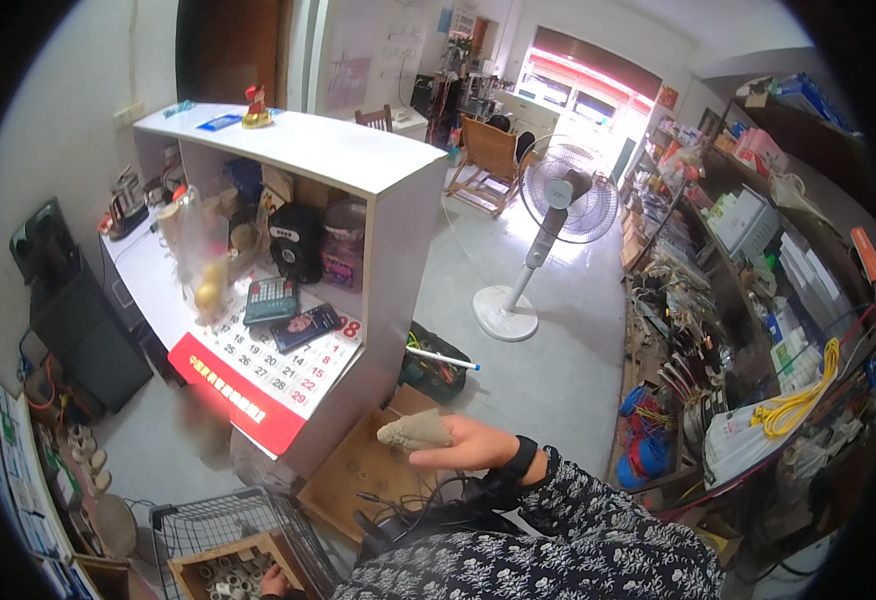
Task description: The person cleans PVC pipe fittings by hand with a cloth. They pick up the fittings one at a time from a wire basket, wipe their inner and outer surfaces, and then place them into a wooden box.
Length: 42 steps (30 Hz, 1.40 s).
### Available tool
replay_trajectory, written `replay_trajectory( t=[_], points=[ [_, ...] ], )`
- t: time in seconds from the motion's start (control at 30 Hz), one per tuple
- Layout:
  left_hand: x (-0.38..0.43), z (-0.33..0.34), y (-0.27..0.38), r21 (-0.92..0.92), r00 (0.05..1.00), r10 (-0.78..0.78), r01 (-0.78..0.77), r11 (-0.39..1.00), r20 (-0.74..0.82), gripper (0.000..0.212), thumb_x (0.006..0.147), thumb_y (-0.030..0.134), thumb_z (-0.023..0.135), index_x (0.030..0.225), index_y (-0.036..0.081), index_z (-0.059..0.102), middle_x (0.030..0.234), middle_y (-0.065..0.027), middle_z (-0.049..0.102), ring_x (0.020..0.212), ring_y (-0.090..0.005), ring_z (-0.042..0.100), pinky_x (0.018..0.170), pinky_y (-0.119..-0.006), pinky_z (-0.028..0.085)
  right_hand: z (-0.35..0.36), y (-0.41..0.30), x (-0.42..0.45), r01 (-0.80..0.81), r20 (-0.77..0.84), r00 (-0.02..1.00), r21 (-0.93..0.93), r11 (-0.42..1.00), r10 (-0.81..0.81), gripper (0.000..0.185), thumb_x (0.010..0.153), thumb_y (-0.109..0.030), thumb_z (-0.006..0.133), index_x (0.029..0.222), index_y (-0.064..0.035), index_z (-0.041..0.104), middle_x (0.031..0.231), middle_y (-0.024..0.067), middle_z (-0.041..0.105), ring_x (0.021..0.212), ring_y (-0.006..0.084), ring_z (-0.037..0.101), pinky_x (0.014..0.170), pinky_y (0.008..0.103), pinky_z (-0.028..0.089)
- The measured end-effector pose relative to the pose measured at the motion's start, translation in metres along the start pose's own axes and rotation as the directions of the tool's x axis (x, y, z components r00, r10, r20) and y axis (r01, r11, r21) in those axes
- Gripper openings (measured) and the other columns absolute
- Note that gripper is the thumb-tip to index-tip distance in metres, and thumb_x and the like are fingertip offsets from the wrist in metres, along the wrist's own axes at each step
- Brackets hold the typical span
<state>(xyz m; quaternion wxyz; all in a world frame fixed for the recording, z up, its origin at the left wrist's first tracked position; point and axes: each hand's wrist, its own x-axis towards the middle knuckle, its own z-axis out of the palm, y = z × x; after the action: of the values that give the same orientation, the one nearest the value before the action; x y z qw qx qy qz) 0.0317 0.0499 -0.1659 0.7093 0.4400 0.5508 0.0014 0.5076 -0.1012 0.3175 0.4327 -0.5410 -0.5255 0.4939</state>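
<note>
My right hand (471,444) is raised in front of me, a black band at its wrist. It holds a folded grey-beige cloth (417,431) between thumb and fingers. Low in the picture, my left hand (276,581) is at the inner right side of a wooden box (279,541). Several pale pipe fittings (229,576) lie in that box. Whether the left fingers grip the box wall or a fitting cannot be told. Beneath my right hand is an open wooden drawer or tray (344,480), with a ring-shaped piece and black cables (408,510) about it.
A white counter (400,247) carries a wall calendar (258,360), a calculator (271,300) and a smartphone (306,328). A wire basket (205,517) surrounds the box. Beyond stands a pedestal fan (509,311). Crowded shelves (738,285) line the right; someone sits by a bamboo chair (486,150).
</note>
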Motion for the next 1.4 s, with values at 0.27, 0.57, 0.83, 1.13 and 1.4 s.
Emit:
replay_trajectory(
  t=[0.27,0.57,0.83,1.13,1.4],
  points=[
    [-0.049,0.005,0.038,0.123,0.831,0.214,-0.176,0.977,-0.514,0.033,0.086,0.033,0.059,0.106,0.007,0.064,0.096,-0.0069,0.065,0.088,-0.0204,0.060,0.077,-0.035,0.049,0.000,0.002,-0.007,0.072,0.015,0.997,0.037,0.997,-0.072,0.042,0.092,-0.013,0.057,0.131,0.0012,0.048,0.133,0.0110,0.050,0.125,0.0199,0.044,0.105,0.0326,0.032],
    [-0.153,0.022,0.111,0.071,0.552,0.335,-0.444,0.893,-0.764,0.035,0.081,0.031,0.072,0.105,0.005,0.068,0.101,-0.0096,0.067,0.094,-0.0195,0.058,0.083,-0.036,0.048,-0.021,0.014,-0.019,0.105,0.068,0.992,0.056,0.993,-0.108,0.043,0.094,-0.015,0.055,0.133,0.0016,0.046,0.133,0.0119,0.051,0.126,0.0205,0.043,0.104,0.0322,0.034],
    [-0.243,0.066,0.202,-0.002,0.604,0.608,-0.710,0.704,-0.515,0.031,0.092,0.022,0.060,0.116,0.003,0.055,0.098,-0.0090,0.062,0.087,-0.0124,0.055,0.074,-0.025,0.045,-0.034,0.000,-0.008,0.092,0.188,0.973,0.202,0.975,-0.131,0.040,0.095,-0.013,0.053,0.132,0.0018,0.047,0.133,0.0124,0.050,0.123,0.0209,0.046,0.102,0.0321,0.037],
    [-0.308,0.190,0.360,-0.114,0.419,0.879,-0.908,0.403,-0.227,0.044,0.089,-0.001,0.053,0.131,0.000,0.039,0.123,-0.0127,0.053,0.107,-0.0230,0.057,0.094,-0.036,0.047,-0.019,-0.050,0.026,0.470,0.259,0.859,-0.056,0.881,-0.442,0.041,0.092,-0.011,0.058,0.131,-0.0026,0.050,0.121,0.0084,0.058,0.107,0.0150,0.053,0.094,0.0287,0.041],
    [-0.333,0.245,0.379,-0.333,0.371,0.924,-0.887,0.321,-0.098,0.055,0.085,0.006,0.066,0.132,0.003,0.040,0.125,-0.0097,0.054,0.114,-0.0180,0.053,0.096,-0.032,0.043,0.010,-0.060,0.040,0.640,0.233,0.765,-0.179,0.747,-0.600,0.040,0.088,-0.018,0.064,0.125,-0.0035,0.055,0.112,0.0145,0.062,0.100,0.0252,0.062,0.086,0.0317,0.047]
  ],
)
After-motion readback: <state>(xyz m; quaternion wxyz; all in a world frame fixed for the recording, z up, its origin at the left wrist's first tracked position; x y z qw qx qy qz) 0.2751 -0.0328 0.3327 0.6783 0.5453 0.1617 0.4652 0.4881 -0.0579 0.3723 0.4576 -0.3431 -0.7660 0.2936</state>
